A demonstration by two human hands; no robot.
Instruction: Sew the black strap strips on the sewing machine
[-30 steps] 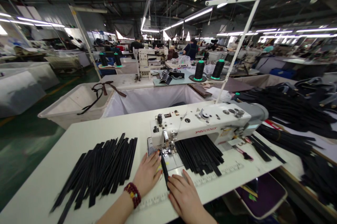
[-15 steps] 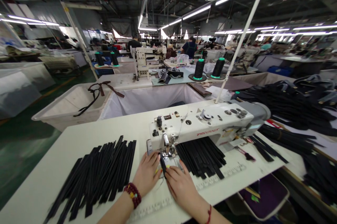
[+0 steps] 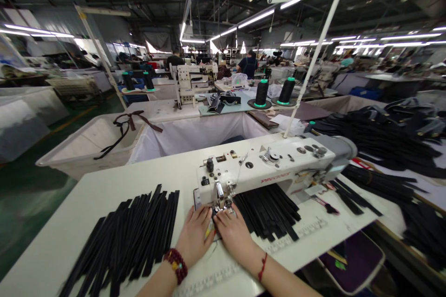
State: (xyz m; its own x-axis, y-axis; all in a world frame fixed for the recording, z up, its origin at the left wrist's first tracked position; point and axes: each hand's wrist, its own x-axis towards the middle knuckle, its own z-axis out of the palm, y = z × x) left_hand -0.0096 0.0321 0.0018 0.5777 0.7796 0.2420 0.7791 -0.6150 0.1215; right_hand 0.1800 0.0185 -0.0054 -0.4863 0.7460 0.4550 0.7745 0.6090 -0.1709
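Note:
At the white sewing machine [image 3: 265, 162], both hands are close together in front of the presser foot [image 3: 219, 200]. A short end of a black fabric strip [image 3: 213, 219] shows between them, the rest covered by fingers and foot. My left hand [image 3: 195, 234] keeps its fingers bent along the strip's left side. My right hand [image 3: 232, 232] has closed fingers pressed on the strip from the right, right by the needle area. Left of the machine lies a loose pile of black strips [image 3: 127, 236]. A second bunch of black strips [image 3: 266, 211] rests under the machine arm.
A measuring scale [image 3: 216, 278] runs along the table's front edge. Small pink-handled scissors [image 3: 325, 204] lie at the right. Behind the table stand a white bin [image 3: 87, 148] and black thread cones [image 3: 261, 95]. Dark pieces [image 3: 393, 139] are heaped at the far right.
My right hand has moved forward with the strip, up to the presser foot. Less of the strip is visible now. My left hand has shifted only slightly.

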